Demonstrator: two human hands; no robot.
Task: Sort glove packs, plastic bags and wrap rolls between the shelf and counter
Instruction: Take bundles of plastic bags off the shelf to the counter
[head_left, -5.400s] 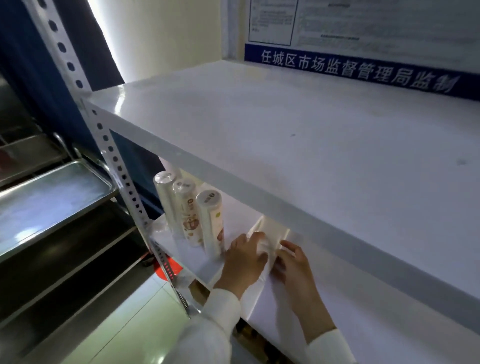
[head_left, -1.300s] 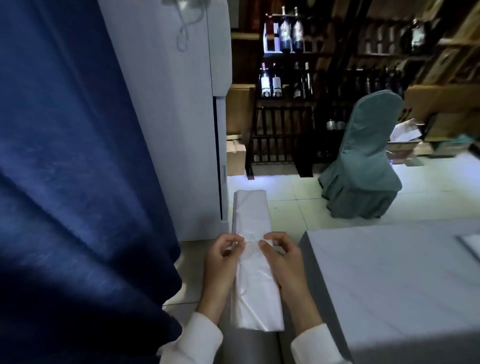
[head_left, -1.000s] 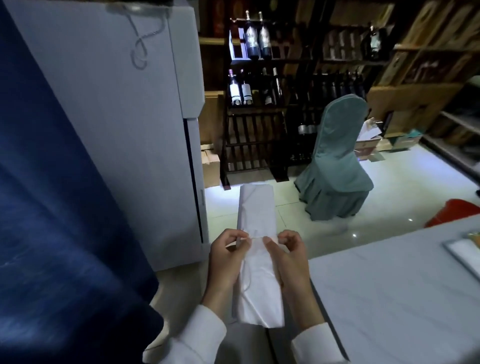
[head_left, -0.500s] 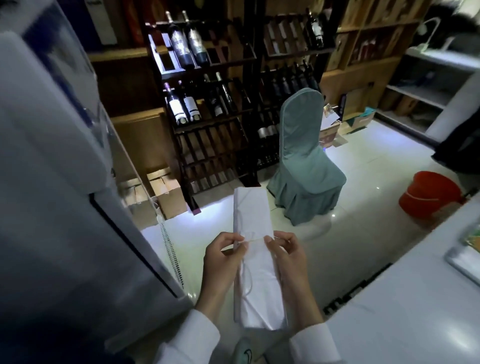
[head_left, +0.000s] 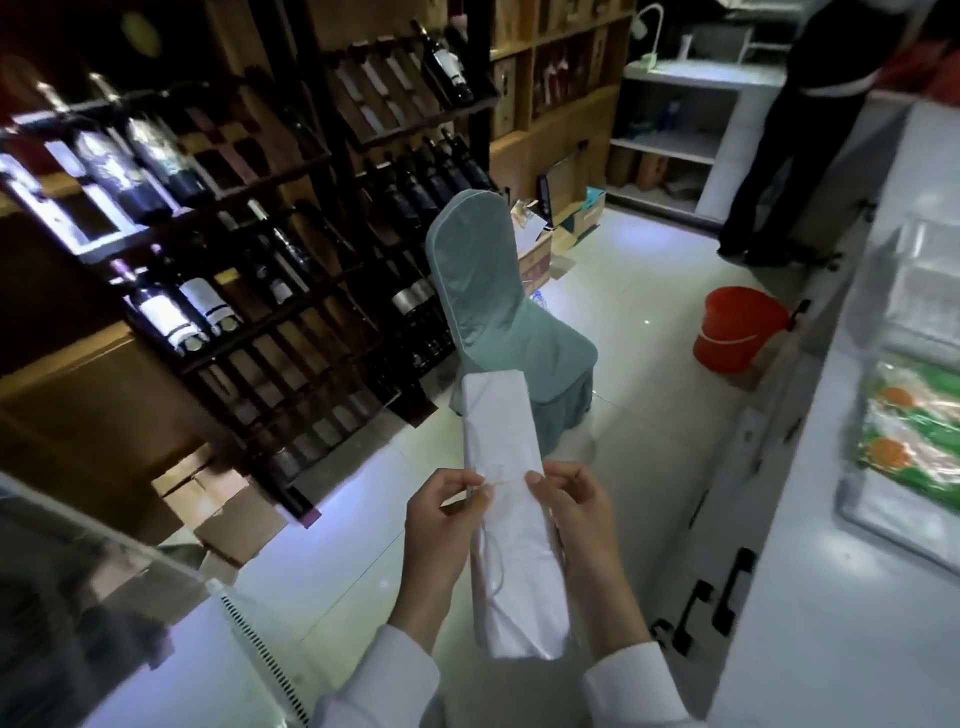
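White plastic bag bundle (head_left: 511, 514), teal chair cover (head_left: 498, 312), red bucket (head_left: 740, 332), green-and-orange packs (head_left: 914, 441)

I am looking into what reads as a shop or restaurant storeroom. A dark wooden wine rack (head_left: 270, 249) fills the left wall, its slanted rows loaded with labelled wine bottles (head_left: 179, 312). A banquet chair in a grey-green cover (head_left: 498, 322) stands on pale glossy floor tiles (head_left: 649, 291). Cardboard boxes (head_left: 228, 514) sit at the rack's foot, a red bucket (head_left: 737, 332) beside the long white bench (head_left: 831, 519), where packaged goods (head_left: 914, 431) lie. White shelving (head_left: 675, 135) closes the far end.
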